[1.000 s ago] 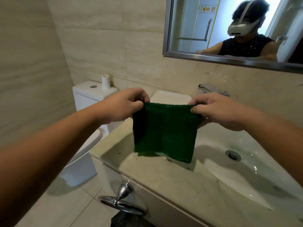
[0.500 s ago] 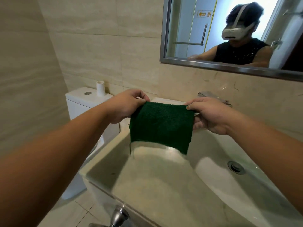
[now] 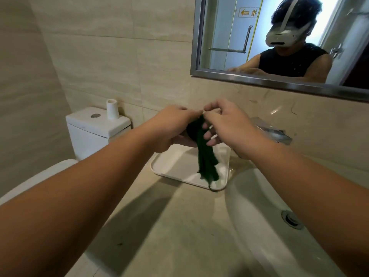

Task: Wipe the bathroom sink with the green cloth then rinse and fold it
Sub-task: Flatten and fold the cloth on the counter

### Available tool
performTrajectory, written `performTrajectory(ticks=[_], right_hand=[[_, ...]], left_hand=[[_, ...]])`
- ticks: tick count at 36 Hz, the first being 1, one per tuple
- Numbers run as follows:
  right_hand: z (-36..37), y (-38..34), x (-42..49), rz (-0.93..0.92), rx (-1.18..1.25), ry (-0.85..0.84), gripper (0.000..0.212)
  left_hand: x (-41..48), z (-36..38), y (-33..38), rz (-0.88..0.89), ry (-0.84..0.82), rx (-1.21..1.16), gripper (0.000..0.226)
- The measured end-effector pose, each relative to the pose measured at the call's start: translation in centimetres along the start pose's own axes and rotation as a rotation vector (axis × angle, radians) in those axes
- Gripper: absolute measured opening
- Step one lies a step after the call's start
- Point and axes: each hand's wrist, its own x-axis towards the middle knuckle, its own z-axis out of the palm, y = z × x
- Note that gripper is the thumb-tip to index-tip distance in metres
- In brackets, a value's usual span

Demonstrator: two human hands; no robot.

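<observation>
The green cloth (image 3: 205, 156) hangs folded into a narrow strip above a white tray (image 3: 171, 166) on the counter. My left hand (image 3: 171, 126) and my right hand (image 3: 225, 122) meet at its top edge, and both pinch the cloth there. Its lower end dangles just over the tray's right part. The white sink basin (image 3: 257, 214) with its drain (image 3: 290, 218) lies to the right, below my right forearm.
A chrome tap (image 3: 273, 131) sticks out of the wall behind my right wrist. A toilet cistern (image 3: 93, 132) with a paper roll (image 3: 111, 109) stands at the left. A mirror (image 3: 229, 37) hangs above. The beige stone counter (image 3: 163, 226) runs toward me.
My hands have come together, bringing the cloth's two top corners to one point, so the spread cloth now hangs doubled in a narrow strip. The view has shifted toward the tray.
</observation>
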Motion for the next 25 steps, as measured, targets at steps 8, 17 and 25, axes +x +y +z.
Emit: performTrajectory(ticks=[8, 17, 25], right_hand=[[-1.4, 0.5, 0.1, 0.026, 0.237, 0.025, 0.030], [-1.8, 6.2, -1.5, 0.387, 0.491, -0.197, 0.039], [-0.6, 8.1, 0.5, 0.315, -0.022, -0.113, 0.025]], left_hand=[[0.4, -0.8, -0.8, 0.032, -0.154, -0.190, 0.033], [0.3, 0.2, -1.6, -0.007, -0.091, -0.525, 0.033], [-0.2, -0.3, -5.9, -0.186, 0.142, -0.038, 0.042]])
